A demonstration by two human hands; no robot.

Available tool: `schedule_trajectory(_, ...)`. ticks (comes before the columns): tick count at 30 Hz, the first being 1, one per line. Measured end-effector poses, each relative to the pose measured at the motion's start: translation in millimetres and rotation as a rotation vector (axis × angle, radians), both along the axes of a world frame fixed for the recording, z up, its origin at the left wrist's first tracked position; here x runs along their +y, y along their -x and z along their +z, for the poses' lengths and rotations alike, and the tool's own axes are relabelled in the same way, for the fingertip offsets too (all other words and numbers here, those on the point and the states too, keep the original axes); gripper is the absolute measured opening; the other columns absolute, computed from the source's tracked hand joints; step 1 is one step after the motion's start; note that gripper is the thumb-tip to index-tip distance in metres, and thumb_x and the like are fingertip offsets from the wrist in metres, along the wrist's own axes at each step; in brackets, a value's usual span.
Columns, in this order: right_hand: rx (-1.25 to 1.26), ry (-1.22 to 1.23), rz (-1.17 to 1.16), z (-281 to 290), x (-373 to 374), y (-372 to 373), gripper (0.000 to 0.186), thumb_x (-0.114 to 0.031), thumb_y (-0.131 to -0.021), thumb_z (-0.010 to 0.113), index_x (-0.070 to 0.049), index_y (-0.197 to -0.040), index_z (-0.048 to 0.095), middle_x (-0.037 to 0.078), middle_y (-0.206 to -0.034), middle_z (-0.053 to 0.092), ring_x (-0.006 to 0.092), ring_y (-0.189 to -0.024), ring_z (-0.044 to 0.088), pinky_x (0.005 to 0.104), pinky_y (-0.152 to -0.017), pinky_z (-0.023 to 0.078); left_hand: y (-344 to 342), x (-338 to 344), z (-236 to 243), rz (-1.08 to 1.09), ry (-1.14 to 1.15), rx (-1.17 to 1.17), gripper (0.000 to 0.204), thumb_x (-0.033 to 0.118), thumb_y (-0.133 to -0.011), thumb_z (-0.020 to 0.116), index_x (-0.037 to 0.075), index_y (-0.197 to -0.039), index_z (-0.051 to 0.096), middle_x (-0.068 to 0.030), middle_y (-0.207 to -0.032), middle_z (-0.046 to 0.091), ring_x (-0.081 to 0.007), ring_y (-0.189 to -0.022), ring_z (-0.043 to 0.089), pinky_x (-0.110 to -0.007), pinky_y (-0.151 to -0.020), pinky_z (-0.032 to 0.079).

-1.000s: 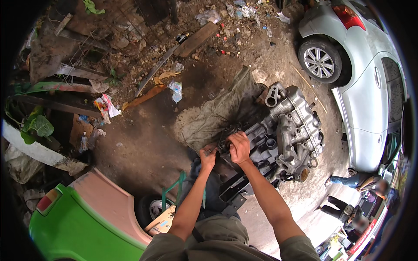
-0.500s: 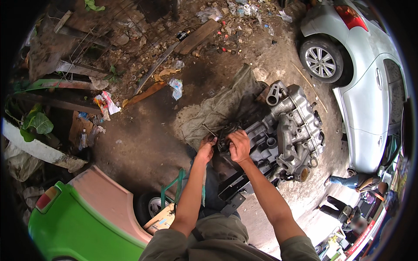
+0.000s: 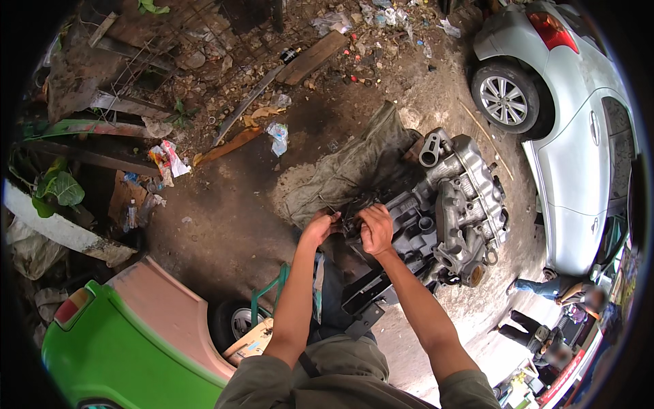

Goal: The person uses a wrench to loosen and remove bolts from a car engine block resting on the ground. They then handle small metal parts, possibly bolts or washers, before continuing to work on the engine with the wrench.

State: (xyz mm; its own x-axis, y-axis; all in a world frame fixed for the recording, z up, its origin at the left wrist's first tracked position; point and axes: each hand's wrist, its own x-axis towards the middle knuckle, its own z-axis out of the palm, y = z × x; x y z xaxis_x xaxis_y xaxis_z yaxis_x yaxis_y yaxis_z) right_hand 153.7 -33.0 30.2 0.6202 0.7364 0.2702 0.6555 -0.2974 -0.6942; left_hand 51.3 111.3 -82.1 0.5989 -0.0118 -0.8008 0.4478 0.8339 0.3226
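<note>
A large grey metal engine (image 3: 446,204) lies on the ground in front of me, its dark, greasy end toward my hands. At that dark end, my left hand (image 3: 320,228) is closed with the fingers pinched around a thin metal rod-like tool, of which only a short tip shows. Beside it on the right, my right hand (image 3: 376,228) curls over the edge of the dark engine part (image 3: 357,204), fingers bent and closed. What the right fingers grip is hidden beneath them. A dirty grey cloth (image 3: 340,170) is spread on the ground just beyond both hands.
A silver car (image 3: 572,150) stands at the right, and a green and pink car body panel (image 3: 157,334) at the lower left. A green metal frame (image 3: 269,293) is by my left forearm. Wooden planks (image 3: 313,58) and litter lie farther off. Two people are at the lower right.
My left hand has turned and shifted slightly, so the thin rod that stuck out above it now shows much less. My right hand stays almost in the same place.
</note>
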Motion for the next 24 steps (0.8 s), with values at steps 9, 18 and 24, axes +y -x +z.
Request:
schedule_trajectory(9,0.006,-0.002,-0.002,3,1,-1,0.025,-0.021,-0.068,0.054,-0.001,-0.081,0.060,0.016,-0.071,0.056,0.0381,-0.070,0.055,0.0445,-0.081,0.045,30,-54,17,0.384,-0.569,-0.026,0.018,-0.013,-0.089,0.066,-0.001,-0.102,0.058,-0.0053,-0.095,0.065,-0.0124,-0.087,0.062,-0.027,-0.079,0.054)
schedule_trajectory(18,-0.009,-0.002,-0.013,2,0,1,0.027,-0.020,-0.069,0.055,0.002,-0.084,0.061,0.018,-0.074,0.058,0.0395,-0.072,0.056,0.0453,-0.081,0.045,20,-88,28,0.635,-0.663,-0.027,0.013,-0.015,-0.089,0.062,-0.007,-0.099,0.063,-0.0081,-0.094,0.069,-0.0131,-0.086,0.063,-0.027,-0.082,0.050)
schedule_trajectory(24,-0.002,-0.029,-0.011,1,1,1,0.028,-0.022,-0.074,0.054,0.003,-0.085,0.061,0.020,-0.077,0.059,0.0416,-0.074,0.055,0.0450,-0.082,0.044,21,-89,35,0.495,-0.762,0.081,0.019,-0.015,-0.089,0.061,-0.013,-0.108,0.066,-0.0131,-0.108,0.072,-0.0161,-0.095,0.066,-0.030,-0.089,0.051)
